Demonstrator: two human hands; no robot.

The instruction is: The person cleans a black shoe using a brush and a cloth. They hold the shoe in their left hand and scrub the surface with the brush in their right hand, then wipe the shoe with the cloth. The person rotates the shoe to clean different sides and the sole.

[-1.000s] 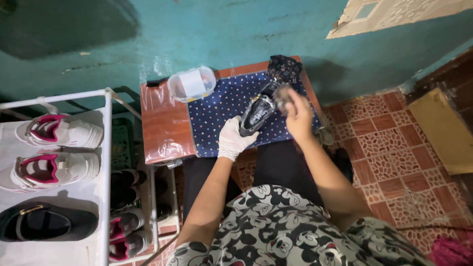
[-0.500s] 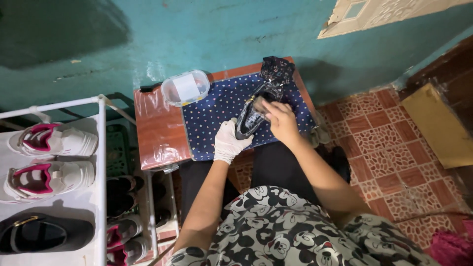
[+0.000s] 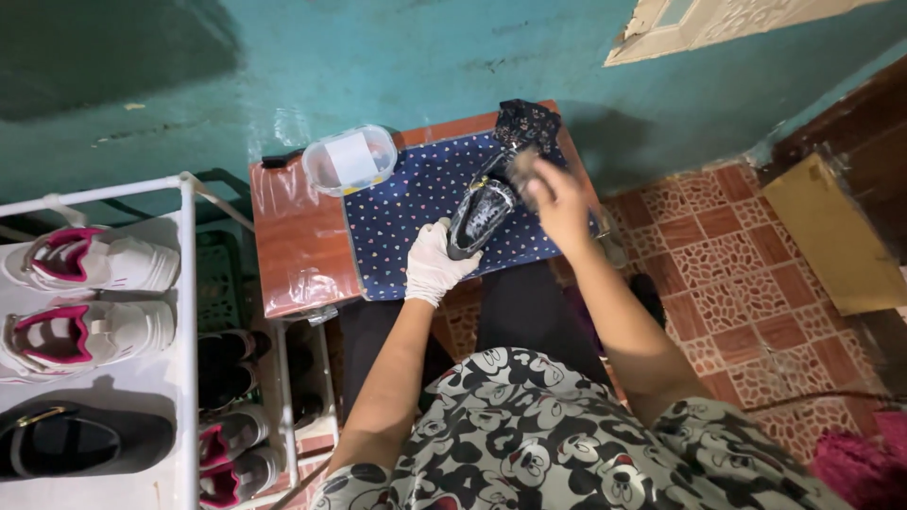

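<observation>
**A:** What lay closest to the camera?

**B:** The person's lap, in a cartoon-print garment [image 3: 557, 444], with both forearms reaching away from it. On the person's left stood a white shoe rack [image 3: 186, 312] with white-and-pink sneakers [image 3: 90, 260] and a black flat shoe [image 3: 80, 442] on top, more pairs on the lower shelves.

**A:** And the hands?

**B:** The left hand [image 3: 433, 264] wore a white glove. Its fingers were curled around the near end of a glossy black shoe [image 3: 480, 215], gripping it and holding it tilted over the table. The right hand [image 3: 556, 196] was bare and just beside the shoe's far end. It was blurred; the fingers looked bunched together on something small and dark, but I could not tell what they pinched.

**A:** Where was the shoe, exactly?

**B:** Above a navy dotted cloth [image 3: 416, 212] spread on a small reddish-brown table [image 3: 298, 246], near the cloth's right half.

**A:** Anything farther on?

**B:** A clear plastic container [image 3: 350, 159] with a white lid sat at the table's far edge, touching the cloth's corner. A dark crumpled cloth [image 3: 527, 123] lay at the far right corner. Beyond stood a teal wall [image 3: 378, 57]; patterned red tiles [image 3: 727, 255] covered the floor to the right.
</observation>
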